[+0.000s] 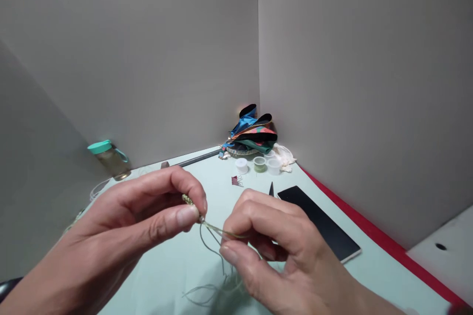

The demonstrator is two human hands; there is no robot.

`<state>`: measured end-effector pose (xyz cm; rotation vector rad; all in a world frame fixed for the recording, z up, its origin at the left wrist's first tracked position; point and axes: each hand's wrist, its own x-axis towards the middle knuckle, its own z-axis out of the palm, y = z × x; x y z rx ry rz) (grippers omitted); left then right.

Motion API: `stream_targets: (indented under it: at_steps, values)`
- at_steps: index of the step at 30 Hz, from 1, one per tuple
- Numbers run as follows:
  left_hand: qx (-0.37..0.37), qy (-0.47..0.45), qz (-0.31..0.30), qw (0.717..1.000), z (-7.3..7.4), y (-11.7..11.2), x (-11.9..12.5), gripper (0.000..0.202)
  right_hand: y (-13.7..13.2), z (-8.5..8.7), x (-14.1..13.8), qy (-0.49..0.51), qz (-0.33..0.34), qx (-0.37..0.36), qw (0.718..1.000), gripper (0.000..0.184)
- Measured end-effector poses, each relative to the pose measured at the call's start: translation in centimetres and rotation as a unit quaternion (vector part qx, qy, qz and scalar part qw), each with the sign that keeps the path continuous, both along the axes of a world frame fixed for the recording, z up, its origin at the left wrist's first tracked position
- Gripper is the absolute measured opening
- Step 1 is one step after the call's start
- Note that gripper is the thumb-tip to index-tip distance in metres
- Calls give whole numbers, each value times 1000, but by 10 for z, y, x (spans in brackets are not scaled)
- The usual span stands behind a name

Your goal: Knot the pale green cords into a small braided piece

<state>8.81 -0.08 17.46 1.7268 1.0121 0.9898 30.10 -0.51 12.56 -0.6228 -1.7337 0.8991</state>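
My left hand (148, 216) pinches a short beaded or knotted cord piece (189, 201) between thumb and forefinger. Thin greenish threads (214, 229) run from it to my right hand (273, 241), whose thumb and fingers are closed on the threads. Loose thread ends (210, 290) hang down and curl over the pale green table (166, 275). Both hands hover close together above the table's near part.
A black phone (321, 224) lies at the right beside a dark pointed tool (271, 188). Three small round containers (259, 164), a small clip (235, 180) and a pile of coloured fabric (253, 135) sit at the back corner. A teal-lidded bottle (110, 158) lies left. Grey partition walls enclose the desk.
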Motion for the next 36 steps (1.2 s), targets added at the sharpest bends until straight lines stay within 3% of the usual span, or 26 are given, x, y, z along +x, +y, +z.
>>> stream_targets:
  at_steps: [5,8,10,12,14,16,18,20,27,32,36]
  values:
    - [20,25,-12,999,2,-3,1,18,-10,-8,6,-27,-22,70,997,19]
    - [35,41,-31,998,6,-2,2,15,-19,-13,15,-66,1,108,992,15]
    - [28,43,-46,998,10,-2,5,16,-23,-12,21,-69,-13,104,992,18]
    - [33,46,-56,997,15,-4,8,21,-23,-6,26,-44,-37,44,997,24]
    - [60,54,-67,994,19,-6,11,23,-20,4,27,-25,40,-53,997,27]
    - [67,56,-95,992,21,-8,11,22,-17,13,25,21,144,-136,980,26]
    - [8,48,-110,993,21,-11,9,21,-15,19,22,55,230,-204,950,21]
    - [-45,40,-103,993,20,-13,5,20,-16,20,18,69,266,-256,927,14]
    - [7,27,-54,998,10,-21,-8,18,-24,19,7,45,224,-301,926,11]
    - [-134,-63,-3,989,-9,-30,-12,22,-19,19,-6,3,205,-296,933,16]
    - [-217,-85,-13,972,-24,-27,-20,32,-12,15,-12,-68,154,-262,950,19]
